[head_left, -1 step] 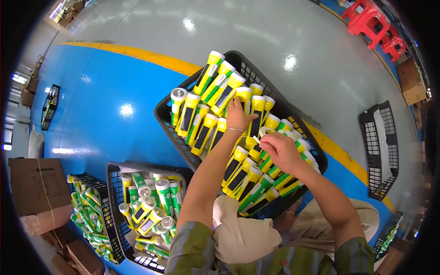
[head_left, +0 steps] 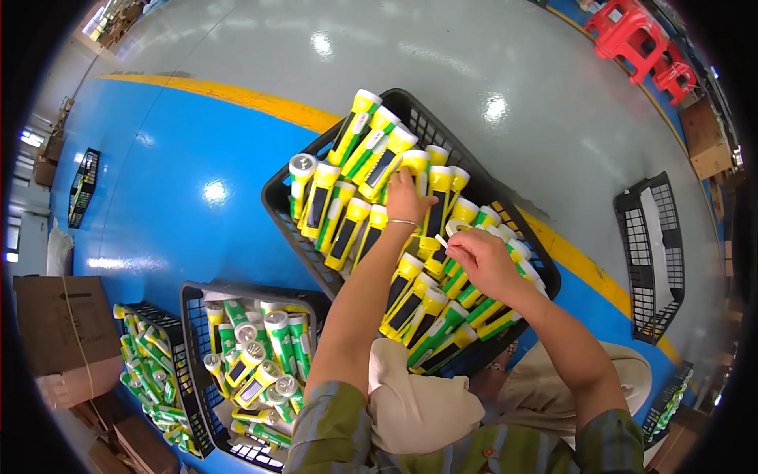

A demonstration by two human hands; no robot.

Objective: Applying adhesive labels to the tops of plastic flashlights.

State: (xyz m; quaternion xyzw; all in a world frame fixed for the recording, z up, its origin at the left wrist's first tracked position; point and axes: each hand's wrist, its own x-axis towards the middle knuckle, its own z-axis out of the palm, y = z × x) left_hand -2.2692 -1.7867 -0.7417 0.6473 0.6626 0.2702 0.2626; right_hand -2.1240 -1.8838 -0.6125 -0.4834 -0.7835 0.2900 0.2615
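Note:
A black plastic basket (head_left: 278, 207) on the blue floor is packed with yellow-and-green flashlights (head_left: 347, 223) lying in rows. My left hand (head_left: 405, 199) reaches into the middle of the basket and is closed around one yellow flashlight (head_left: 416, 164) in the back row. My right hand (head_left: 483, 259) hovers just right of it over the flashlights and pinches a small white piece (head_left: 440, 240) between thumb and fingertips. What that piece is cannot be told. My knees in beige trousers (head_left: 418, 411) are below the basket.
A second black basket (head_left: 189, 316) with green-and-white flashlights sits at lower left, and a third basket (head_left: 134, 310) stands beside it. An empty black basket (head_left: 659, 261) stands at right. Cardboard boxes (head_left: 63, 324) are at far left, red stools (head_left: 632, 31) at top right.

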